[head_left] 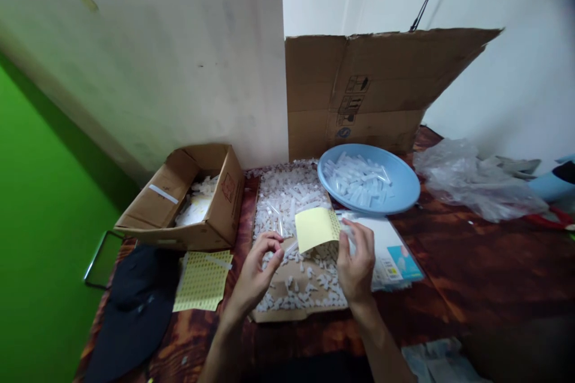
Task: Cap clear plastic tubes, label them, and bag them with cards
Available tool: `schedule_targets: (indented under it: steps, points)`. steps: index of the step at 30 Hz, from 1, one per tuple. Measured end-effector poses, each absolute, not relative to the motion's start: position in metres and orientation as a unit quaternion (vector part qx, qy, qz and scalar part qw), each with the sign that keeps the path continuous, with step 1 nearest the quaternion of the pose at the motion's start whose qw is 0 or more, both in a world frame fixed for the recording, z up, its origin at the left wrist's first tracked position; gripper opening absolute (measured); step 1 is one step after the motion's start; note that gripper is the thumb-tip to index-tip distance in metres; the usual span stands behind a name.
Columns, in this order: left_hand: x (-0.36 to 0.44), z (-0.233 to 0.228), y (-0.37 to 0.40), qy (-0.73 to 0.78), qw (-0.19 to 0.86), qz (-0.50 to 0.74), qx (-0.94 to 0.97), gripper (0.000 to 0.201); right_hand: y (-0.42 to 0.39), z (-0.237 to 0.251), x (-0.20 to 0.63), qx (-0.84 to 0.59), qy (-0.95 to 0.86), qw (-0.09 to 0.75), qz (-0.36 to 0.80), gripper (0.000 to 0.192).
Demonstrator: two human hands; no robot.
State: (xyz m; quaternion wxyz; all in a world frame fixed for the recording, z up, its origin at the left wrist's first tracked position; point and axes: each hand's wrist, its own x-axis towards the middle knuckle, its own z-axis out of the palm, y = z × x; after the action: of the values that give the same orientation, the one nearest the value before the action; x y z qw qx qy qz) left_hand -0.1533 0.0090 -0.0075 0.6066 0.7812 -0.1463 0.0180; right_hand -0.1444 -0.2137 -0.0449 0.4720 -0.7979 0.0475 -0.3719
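Note:
My right hand (357,260) pinches the right edge of a pale yellow sticker sheet (317,230), which curves up above the work tray. Small printed marks run along the sheet's right side. To its left, my left hand (260,269) is curled, thumb and index tip close together; whatever lies between them is too small to make out. Both hands are over a shallow cardboard tray (287,272). White and clear small plastic tubes (291,191) fill its far part, and small white plastic pieces (309,281) are scattered nearer me.
A light blue basin (402,194) of clear plastic tubes stands back right, beside a white packet (395,239). At left are an open cardboard box (220,209), a yellow sticker sheet (204,281) and a black cap (139,299). Plastic bags (471,176) lie far right.

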Motion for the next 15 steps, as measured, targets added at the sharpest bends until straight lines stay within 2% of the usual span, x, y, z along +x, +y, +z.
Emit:
schedule_targets:
  steps: [7, 15]
  points:
    - [-0.155, 0.003, -0.006, -0.156, 0.629, 0.018, 0.761, 0.014, -0.185, -0.032, -0.153, -0.806, -0.199, 0.527, -0.182, 0.02]
    - [-0.16, 0.006, -0.01, -0.16, 0.584, 0.053, 0.794, 0.011, -0.175, -0.035, -0.155, -0.786, -0.238, 0.552, -0.143, 0.022]
